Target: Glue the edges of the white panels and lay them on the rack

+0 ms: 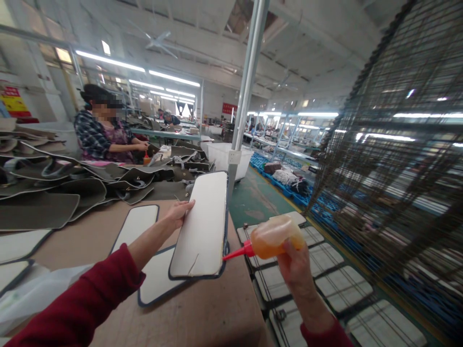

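My left hand [180,213] grips a long white panel [204,217] with rounded corners and a dark edge, holding it tilted up over the table. A thin dark line marks the panel near its lower end. In my right hand [296,265] is a squeeze bottle [275,236] of amber liquid, lying sideways with its red nozzle pointing left. The nozzle tip is at the panel's lower right edge; whether it touches I cannot tell. Beneath the held panel lies a similar panel [155,284], and another panel [137,224] rests farther back on the table.
Dark sheet pieces with pale edges [47,207] are heaped at the back left of the brown table [217,318]. A metal pole [244,96] stands beyond it. On the right are racked white panels [343,289] and a wire mesh [390,120]. A co-worker [104,130] sits across.
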{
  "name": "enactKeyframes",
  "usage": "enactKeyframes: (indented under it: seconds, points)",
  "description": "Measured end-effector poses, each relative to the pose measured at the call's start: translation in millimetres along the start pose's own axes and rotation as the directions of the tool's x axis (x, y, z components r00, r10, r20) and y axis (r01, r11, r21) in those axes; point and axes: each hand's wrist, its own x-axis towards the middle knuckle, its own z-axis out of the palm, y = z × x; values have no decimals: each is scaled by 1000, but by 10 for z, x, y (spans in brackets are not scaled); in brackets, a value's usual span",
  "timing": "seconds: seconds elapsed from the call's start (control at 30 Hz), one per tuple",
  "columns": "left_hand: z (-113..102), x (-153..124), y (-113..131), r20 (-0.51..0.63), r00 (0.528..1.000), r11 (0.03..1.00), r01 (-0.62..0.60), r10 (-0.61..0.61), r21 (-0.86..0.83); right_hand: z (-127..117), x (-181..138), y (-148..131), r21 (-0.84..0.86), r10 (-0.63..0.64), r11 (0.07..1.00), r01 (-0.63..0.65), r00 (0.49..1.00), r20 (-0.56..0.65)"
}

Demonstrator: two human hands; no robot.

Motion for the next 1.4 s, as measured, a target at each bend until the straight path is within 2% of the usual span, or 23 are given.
enactKeyframes:
  seconds: [0.17,0.3,0.4,0.57,0.63,0.77,0.9,1.13,1.2,1.27,1.33,1.4]
  points:
    - [86,-193,55,84,996,999,21,-24,41,172,282,-82,57,-128,989,136,984,-125]
    - [121,-275,93,126,991,999,31,-36,41,207,409,-61,15,-145,989,147,983,-112]
    - [95,-232,81,100,994,999,36,-39,32,128,291,-7,-12,-98,995,97,993,-67]
    - [20,-106,32,33,998,998,55,-55,-2,-49,-84,67,-54,36,998,-35,999,13]
    - [0,-54,13,-8,998,998,63,-63,-26,-79,-197,61,-51,51,997,-50,998,28]
    - [-33,51,-31,-117,990,995,64,-74,-81,-39,-303,-29,-4,-71,998,70,992,-107]
    - [-64,111,-72,-183,980,991,58,-79,-122,30,-357,-81,13,-205,976,216,945,-256]
    - [-10,234,-181,-250,964,988,57,-91,-140,-61,-529,176,-5,-210,973,230,883,-419]
    - [19,260,-200,-252,964,990,52,-85,-134,-65,-606,262,-9,-182,981,196,890,-417]
    - [42,253,-196,-238,969,992,31,-59,-119,-32,-667,309,11,-101,994,113,923,-370]
    - [53,211,-171,-197,980,995,-5,-15,-98,28,-657,288,50,-34,997,52,948,-318]
    - [43,146,-143,-134,990,996,-44,33,-79,92,-540,179,100,-39,992,73,951,-305]
